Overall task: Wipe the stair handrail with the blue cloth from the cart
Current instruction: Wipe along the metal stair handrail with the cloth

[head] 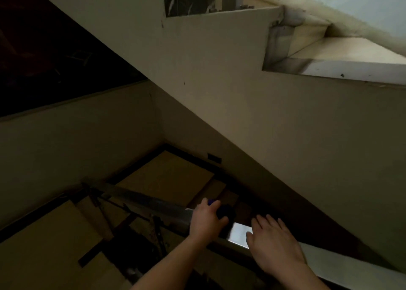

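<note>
Left hand grips a blue cloth on the metal handrail; right hand, fingers straight, rests flat beside it. No readable writing.

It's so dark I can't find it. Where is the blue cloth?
In the head view the blue cloth sits low near centre, gripped by the left hand on the metal handrail, beside the flat right hand.

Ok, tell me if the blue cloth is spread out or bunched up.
Bunched up: the left hand grips the blue cloth as a wad on the handrail, only a lump showing past the fingers.
</note>
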